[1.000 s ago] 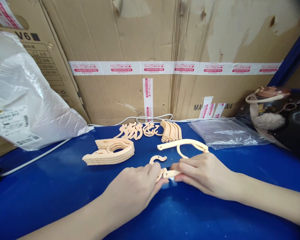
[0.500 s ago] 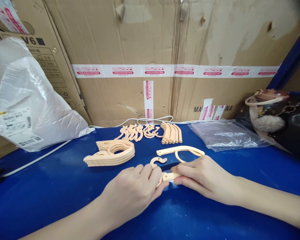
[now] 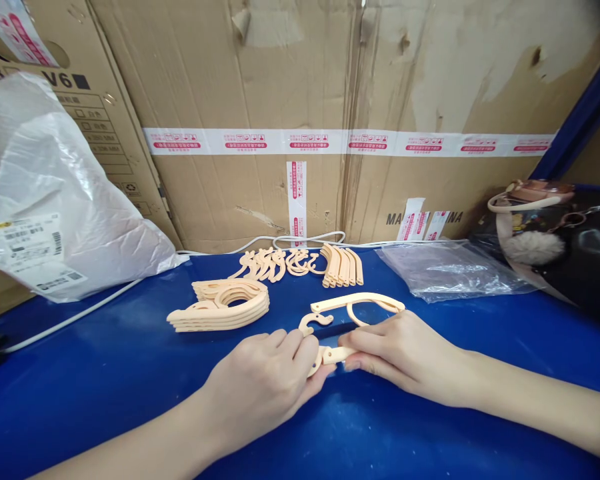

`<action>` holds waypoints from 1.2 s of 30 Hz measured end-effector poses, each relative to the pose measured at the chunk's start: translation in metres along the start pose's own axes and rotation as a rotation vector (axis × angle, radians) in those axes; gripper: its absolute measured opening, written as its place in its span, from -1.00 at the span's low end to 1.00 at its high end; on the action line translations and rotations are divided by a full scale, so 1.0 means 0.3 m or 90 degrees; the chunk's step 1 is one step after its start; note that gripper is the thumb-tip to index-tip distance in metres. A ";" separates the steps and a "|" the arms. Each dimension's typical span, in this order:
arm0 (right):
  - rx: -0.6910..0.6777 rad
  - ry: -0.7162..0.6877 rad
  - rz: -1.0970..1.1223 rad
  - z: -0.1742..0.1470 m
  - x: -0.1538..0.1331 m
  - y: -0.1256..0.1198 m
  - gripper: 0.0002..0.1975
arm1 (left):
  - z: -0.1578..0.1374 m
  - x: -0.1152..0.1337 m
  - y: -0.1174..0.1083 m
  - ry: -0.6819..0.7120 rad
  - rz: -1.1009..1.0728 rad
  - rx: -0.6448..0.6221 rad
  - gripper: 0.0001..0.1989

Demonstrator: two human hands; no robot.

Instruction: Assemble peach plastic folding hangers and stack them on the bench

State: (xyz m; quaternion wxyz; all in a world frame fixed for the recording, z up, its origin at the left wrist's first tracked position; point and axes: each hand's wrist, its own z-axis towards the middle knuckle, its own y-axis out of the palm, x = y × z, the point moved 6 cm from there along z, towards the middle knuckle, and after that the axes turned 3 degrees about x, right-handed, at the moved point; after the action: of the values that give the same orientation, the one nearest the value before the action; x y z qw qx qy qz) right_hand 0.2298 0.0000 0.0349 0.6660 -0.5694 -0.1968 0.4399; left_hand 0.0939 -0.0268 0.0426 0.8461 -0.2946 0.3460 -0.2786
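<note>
Hands meet over the peach hanger piece, which lies on the blue tabletop just in front of the stack of hanger arms. I see my left hand pinching its hooked end and my right hand pinching the straight end. Its long axis runs left to right between them, neither hand nearer.

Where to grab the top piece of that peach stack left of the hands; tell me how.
Take the top piece of the stack by its raised arched end, from above and the near side: it lies flat, its long edge facing the left hand.
</note>
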 end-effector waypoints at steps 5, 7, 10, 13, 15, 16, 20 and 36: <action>0.003 -0.010 -0.001 0.005 0.002 -0.002 -0.65 | -0.002 -0.003 -0.005 -0.004 -0.014 0.010 -0.71; 0.002 -0.012 0.000 0.007 0.006 0.000 -0.67 | -0.001 -0.002 -0.005 -0.006 -0.017 0.011 -0.71; 0.003 -0.010 0.003 0.005 0.013 0.005 -0.70 | -0.001 0.001 -0.003 -0.010 -0.014 0.013 -0.73; 0.005 -0.019 0.006 0.002 0.016 0.011 -0.71 | -0.003 0.005 0.008 -0.004 -0.024 0.007 -0.77; 0.011 -0.034 -0.002 0.000 0.017 0.011 -0.71 | -0.006 0.008 0.017 0.008 -0.042 -0.002 -0.79; 0.019 -0.043 -0.013 0.000 0.017 0.009 -0.71 | -0.007 0.009 0.021 0.011 -0.053 -0.007 -0.80; 0.097 -0.066 -0.069 -0.002 0.019 -0.028 -0.70 | -0.009 -0.004 0.027 -0.021 -0.102 -0.017 -0.77; 0.174 0.019 -0.156 0.010 0.124 -0.100 -0.76 | -0.009 -0.005 0.022 -0.026 -0.164 -0.036 -0.77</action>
State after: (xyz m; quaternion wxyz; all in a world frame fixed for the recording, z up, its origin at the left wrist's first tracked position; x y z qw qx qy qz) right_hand 0.2583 0.0328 0.0549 0.7886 -0.4517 -0.1935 0.3695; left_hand 0.0927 -0.0222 0.0369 0.8015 -0.3663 0.2956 -0.3689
